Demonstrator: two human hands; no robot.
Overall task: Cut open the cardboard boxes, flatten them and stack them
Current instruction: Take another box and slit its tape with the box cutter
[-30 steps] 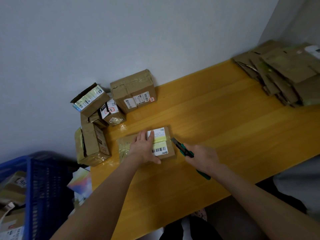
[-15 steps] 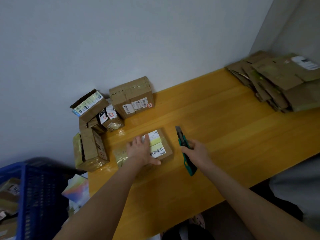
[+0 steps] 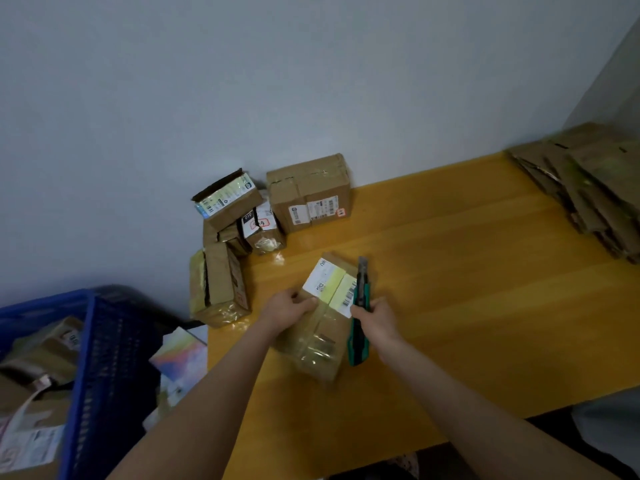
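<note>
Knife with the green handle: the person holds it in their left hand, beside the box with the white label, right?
No. The knife is in the right hand, not the left, beside the box with the white label, which the left hand grips. The head view shows it.

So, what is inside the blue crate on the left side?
Taped cardboard parcels lie in the blue crate, the nearest one with a white label. The crate's mesh wall and the upper parcels cover what lies deeper, so their number cannot be told.
</note>
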